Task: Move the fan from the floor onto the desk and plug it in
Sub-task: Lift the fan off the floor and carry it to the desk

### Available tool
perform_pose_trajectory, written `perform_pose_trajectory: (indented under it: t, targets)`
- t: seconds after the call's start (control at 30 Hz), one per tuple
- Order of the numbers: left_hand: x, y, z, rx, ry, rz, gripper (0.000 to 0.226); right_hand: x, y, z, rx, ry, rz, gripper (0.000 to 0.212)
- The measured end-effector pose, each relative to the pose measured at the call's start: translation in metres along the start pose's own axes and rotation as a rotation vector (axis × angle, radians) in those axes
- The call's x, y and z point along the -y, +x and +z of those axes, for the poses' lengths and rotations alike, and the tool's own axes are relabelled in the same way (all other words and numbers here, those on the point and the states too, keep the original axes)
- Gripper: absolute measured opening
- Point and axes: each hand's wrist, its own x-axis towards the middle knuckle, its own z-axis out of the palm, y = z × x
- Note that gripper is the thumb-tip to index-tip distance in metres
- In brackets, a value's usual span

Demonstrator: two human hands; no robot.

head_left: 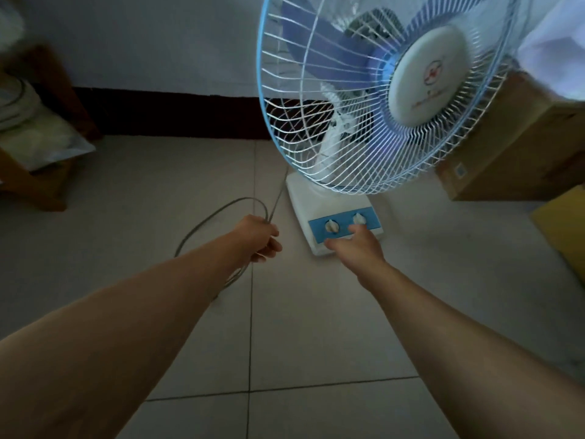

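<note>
A white and blue table fan stands upright on the tiled floor, its wire cage facing me. Its white base carries a blue panel with two white knobs. My right hand rests on the front edge of the base, fingers over the blue panel below the knobs. The grey power cord runs from the back of the base and loops over the floor. My left hand is closed around gathered loops of this cord, left of the base. The plug is hidden. No desk is in view.
A cardboard box stands right behind the fan, a yellow object beside it. A wooden piece of furniture holding pale bags sits at the left. White fabric hangs at the top right. A dark skirting runs along the wall.
</note>
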Motion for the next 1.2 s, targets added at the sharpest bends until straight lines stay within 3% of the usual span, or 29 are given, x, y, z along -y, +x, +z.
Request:
perform_pose_trajectory:
  t: [0.23,0.43,0.57,0.77,1.2]
  targets:
    - [-0.014,0.013,0.061,-0.156,-0.131,-0.106,0.027,-0.031,0.046,-0.041,0.055,0.01,0.006,0.056]
    - [-0.022,0.007,0.092,-0.22,-0.198,-0.127,0.022,-0.043,0.073,-0.064,0.127,-0.048,0.026,0.064]
    - [-0.019,0.015,0.104,-0.259,-0.263,-0.137,0.028,-0.047,0.093,-0.06,0.085,-0.117,0.036,0.068]
    - [-0.02,0.048,0.109,-0.375,-0.342,-0.149,0.019,-0.05,0.12,-0.052,0.116,-0.112,0.02,0.093]
    - [0.005,0.102,0.095,-0.381,-0.109,-0.052,0.031,-0.05,0.114,-0.016,-0.017,-0.196,0.04,0.093]
